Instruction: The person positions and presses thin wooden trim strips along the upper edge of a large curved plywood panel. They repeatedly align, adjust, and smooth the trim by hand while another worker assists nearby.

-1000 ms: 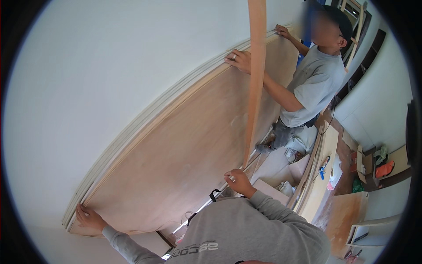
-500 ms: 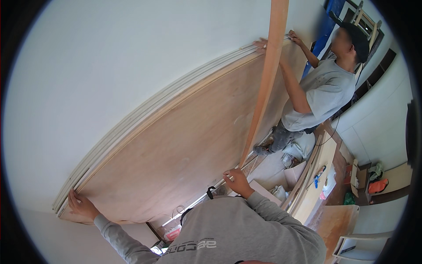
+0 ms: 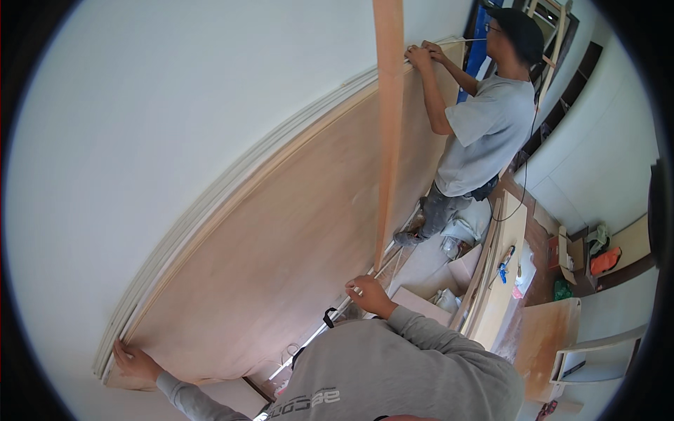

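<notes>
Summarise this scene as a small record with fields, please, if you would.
Left hand: fingers at the left end of long white strips along a large brown wooden panel
Right hand: fingers bunched near the foot of a tall orange-brown wooden board; grip unclear
Co-worker: both hands at the panel's far upper edge
Right side: blue-and-black tool on long pale wooden boards

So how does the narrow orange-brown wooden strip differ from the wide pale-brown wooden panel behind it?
The narrow orange-brown wooden strip is slim, while the wide pale-brown wooden panel is a broad sheet. The strip looks more orange; the panel looks paler. The strip runs to the picture's upper edge; the panel stops lower, along the white wall. Both look plain and brownish.
</notes>
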### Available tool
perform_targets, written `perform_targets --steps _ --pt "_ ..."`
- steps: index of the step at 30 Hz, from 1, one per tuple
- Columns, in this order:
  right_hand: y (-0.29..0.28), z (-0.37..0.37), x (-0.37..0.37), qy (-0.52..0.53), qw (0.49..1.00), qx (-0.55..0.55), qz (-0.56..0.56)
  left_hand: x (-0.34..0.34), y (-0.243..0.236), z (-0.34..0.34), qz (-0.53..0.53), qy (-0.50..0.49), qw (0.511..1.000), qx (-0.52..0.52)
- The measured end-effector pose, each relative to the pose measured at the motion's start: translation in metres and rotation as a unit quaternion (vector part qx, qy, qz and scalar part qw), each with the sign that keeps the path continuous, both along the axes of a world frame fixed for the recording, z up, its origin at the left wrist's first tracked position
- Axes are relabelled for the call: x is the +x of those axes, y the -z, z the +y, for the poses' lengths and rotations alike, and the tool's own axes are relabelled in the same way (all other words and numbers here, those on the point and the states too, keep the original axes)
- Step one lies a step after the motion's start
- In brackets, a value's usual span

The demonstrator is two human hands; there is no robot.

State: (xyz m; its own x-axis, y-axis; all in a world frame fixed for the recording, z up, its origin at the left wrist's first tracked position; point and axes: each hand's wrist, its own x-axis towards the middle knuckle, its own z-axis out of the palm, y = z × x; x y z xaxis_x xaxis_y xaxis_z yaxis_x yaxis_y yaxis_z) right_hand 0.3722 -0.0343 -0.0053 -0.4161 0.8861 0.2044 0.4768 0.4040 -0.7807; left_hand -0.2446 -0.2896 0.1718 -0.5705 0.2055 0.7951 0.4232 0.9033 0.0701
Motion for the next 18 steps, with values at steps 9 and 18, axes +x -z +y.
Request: perform_targets --steps 9,18 --pt "0.017 -0.001 0.004 0.009 1.000 -0.008 -0.002 -0.005 0.016 0.002 0.001 -0.038 0.999 -0.011" --pt "0.039 -0.004 0.006 0.020 1.000 -0.021 0.003 0.008 0.017 0.005 -0.039 -0.040 0.998 -0.006"
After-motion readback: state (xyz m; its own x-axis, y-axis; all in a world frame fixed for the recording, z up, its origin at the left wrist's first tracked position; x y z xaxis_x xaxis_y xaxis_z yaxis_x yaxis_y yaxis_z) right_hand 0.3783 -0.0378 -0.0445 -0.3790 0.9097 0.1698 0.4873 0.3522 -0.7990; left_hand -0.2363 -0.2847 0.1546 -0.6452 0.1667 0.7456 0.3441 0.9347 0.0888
